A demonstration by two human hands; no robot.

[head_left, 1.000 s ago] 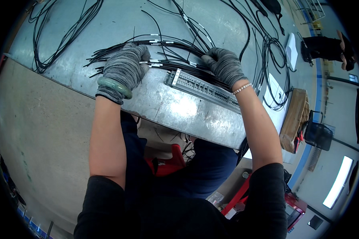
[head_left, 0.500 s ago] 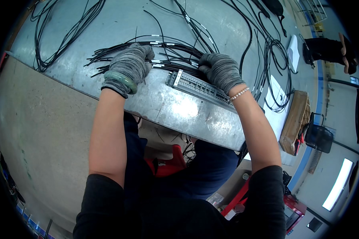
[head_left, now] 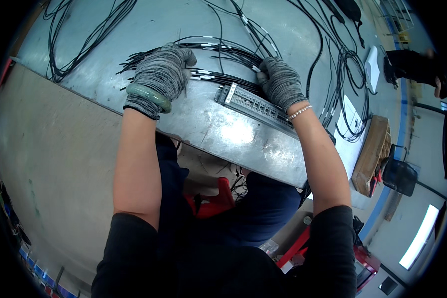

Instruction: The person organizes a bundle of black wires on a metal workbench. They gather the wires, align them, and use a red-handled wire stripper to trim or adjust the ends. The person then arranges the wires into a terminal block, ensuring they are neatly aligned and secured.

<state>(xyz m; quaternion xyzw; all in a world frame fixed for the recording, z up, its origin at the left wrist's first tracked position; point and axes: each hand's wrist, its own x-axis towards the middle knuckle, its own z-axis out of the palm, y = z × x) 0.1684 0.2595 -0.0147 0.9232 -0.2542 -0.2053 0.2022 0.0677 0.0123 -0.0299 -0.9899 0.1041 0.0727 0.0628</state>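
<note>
As the left hand [head_left: 162, 72] curls over black cables [head_left: 233, 51], the right hand [head_left: 282, 83] curls at three o'clock — whether fingers pinch, I can't tell.

A metal table [head_left: 198, 124] (its surface shiny near the edge) is bearing black cables [head_left: 228, 49], a grey terminal strip [head_left: 256, 106] and white paper [head_left: 346, 151].

Premises: a workshop, electrical in character. Evidence before me: a metal-topped bench [head_left: 233, 133] bearing bundled black cables [head_left: 231, 51] and a grey connector strip [head_left: 256, 106]; a plain hard floor [head_left: 59, 149]; a wooden box [head_left: 374, 154]; a co-worker [head_left: 414, 68] beyond.
</note>
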